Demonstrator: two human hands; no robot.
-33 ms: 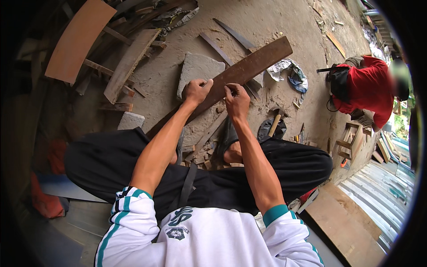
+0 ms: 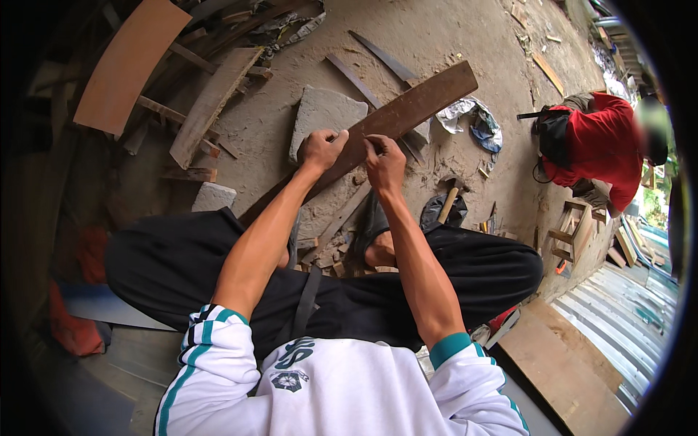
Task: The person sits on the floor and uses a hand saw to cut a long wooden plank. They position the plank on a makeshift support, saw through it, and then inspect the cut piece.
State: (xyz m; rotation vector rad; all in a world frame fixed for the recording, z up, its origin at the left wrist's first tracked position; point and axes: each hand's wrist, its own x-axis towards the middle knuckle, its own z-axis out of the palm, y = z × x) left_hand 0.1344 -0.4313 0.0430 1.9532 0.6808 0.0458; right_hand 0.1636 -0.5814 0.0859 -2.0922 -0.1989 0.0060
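Note:
A long dark brown wooden board (image 2: 422, 99) slants from between my legs up to the right, across a grey stone block (image 2: 329, 116). My left hand (image 2: 321, 151) is closed at the board's left edge, with the thumb along the wood. Over the board's right edge, my right hand (image 2: 385, 161) has its thumb and forefinger pinched together. Whatever lies in that pinch is too small to make out. A hammer (image 2: 448, 203) with a wooden handle rests on a black plastic bag, right of my right forearm.
Two saw-like blades (image 2: 382, 54) lie beyond the board. Planks (image 2: 216, 105) and scrap wood pile up at left. A person in red (image 2: 600, 142) bends at right, beside a small wooden frame (image 2: 573, 229). Crumpled plastic (image 2: 476, 123) and wood offcuts (image 2: 331, 254) litter the ground.
My right hand has shifted slightly left over the board. My left hand and the board look unmoved.

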